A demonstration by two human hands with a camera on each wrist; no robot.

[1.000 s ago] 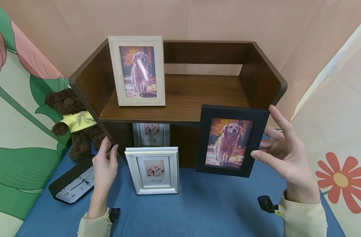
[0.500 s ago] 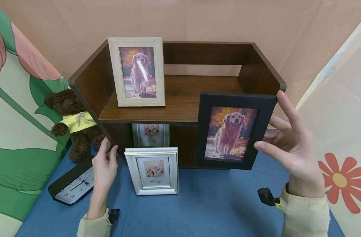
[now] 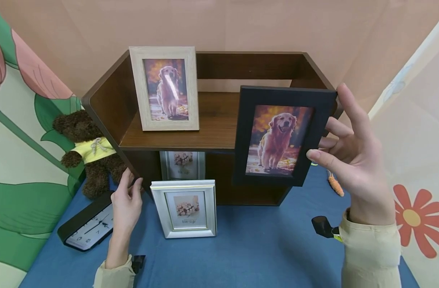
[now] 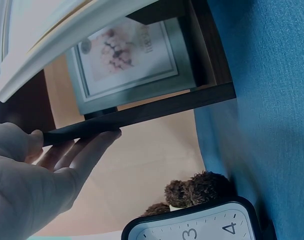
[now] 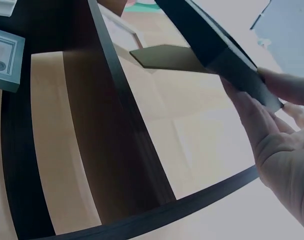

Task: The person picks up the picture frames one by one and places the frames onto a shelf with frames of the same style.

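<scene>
My right hand (image 3: 345,156) holds a black photo frame (image 3: 280,136) with a dog picture by its right edge, thumb in front and fingers behind, lifted in front of the right side of the brown wooden shelf (image 3: 219,120). In the right wrist view the black frame's edge (image 5: 227,55) lies against that hand's fingers (image 5: 277,125). My left hand (image 3: 127,200) rests on the shelf's lower left side panel (image 4: 142,112), fingers touching its edge. A pale wooden dog frame (image 3: 164,89) stands on the shelf top. A silver flower frame (image 3: 184,209) stands on the blue table (image 3: 262,248).
Another flower frame (image 3: 182,165) stands inside the shelf's lower compartment. A brown teddy bear (image 3: 88,150) in a yellow shirt sits left of the shelf. A black clock (image 3: 88,224) lies by my left hand. A small orange object (image 3: 335,185) lies at the right.
My right hand has raised the black frame from table level up to the height of the shelf top. The left hand has stayed on the shelf's side.
</scene>
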